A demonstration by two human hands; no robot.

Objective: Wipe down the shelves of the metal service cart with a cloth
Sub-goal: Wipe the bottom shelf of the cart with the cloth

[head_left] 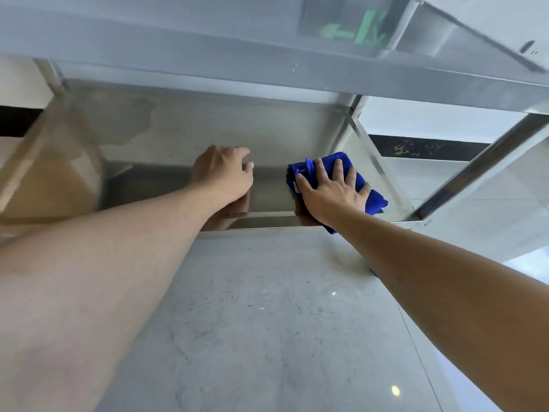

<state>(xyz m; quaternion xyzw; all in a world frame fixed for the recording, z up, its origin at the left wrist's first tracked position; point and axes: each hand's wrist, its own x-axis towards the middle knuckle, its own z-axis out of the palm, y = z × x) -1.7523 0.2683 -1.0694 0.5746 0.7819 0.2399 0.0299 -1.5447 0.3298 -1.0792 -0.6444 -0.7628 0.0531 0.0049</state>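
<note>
The metal service cart's lower shelf [178,135] is a shiny steel tray seen under the upper shelf [208,69]. A blue cloth [372,197] lies at the shelf's right end, near the front rim. My right hand [332,191] presses flat on the cloth with fingers spread. My left hand [222,173] rests on the shelf just left of it, fingers curled loosely, holding nothing.
A steel corner post [481,171] slants at the right of the cart. The upper shelf overhangs the hands and reflects a green exit sign [356,28]. Pale tiled floor [282,322] lies in front; a dark strip [427,147] runs along the floor at the right.
</note>
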